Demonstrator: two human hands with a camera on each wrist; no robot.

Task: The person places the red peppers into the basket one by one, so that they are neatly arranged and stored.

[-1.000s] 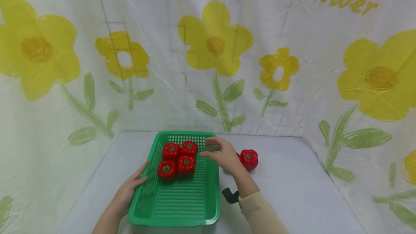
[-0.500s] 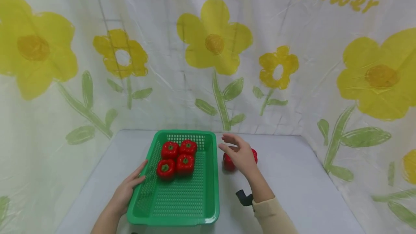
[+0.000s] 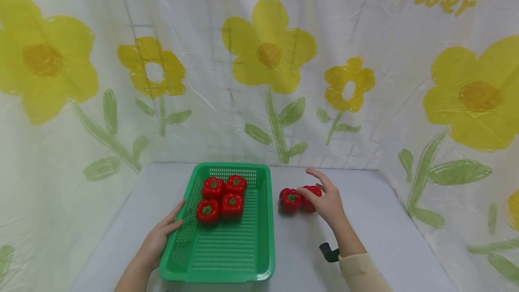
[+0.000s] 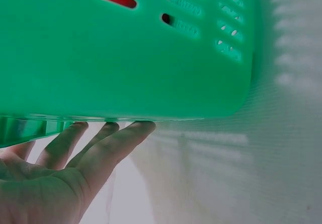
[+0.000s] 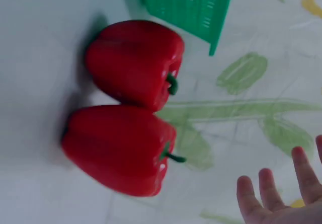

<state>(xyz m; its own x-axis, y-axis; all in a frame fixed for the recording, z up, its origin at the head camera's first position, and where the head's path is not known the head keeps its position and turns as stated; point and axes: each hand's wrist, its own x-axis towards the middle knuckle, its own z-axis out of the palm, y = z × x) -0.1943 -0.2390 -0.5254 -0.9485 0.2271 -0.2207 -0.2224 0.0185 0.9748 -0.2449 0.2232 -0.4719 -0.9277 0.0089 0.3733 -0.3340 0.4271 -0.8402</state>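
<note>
A green plastic basket (image 3: 223, 251) stands on the table, with several red bell peppers (image 3: 233, 206) grouped toward its far end. My left hand (image 3: 156, 240) rests against the basket's left side; in the left wrist view its extended fingertips touch the rim. Right of the basket, two more bell peppers sit side by side: one nearer the basket (image 3: 289, 202), the other (image 3: 309, 205) partly hidden by my right hand (image 3: 330, 202). That hand hovers over the farther pepper with fingers spread and holds nothing. In the right wrist view, its fingers are apart from both peppers (image 5: 118, 151).
The white table (image 3: 365, 238) extends right of the peppers. A white curtain (image 3: 211, 125) with painted yellow flowers hangs behind and along both sides. A small black piece (image 3: 329, 253) is at my right wrist.
My right hand has moved from above the basket's right rim rightward to the two peppers outside. The left hand and basket stay in place.
</note>
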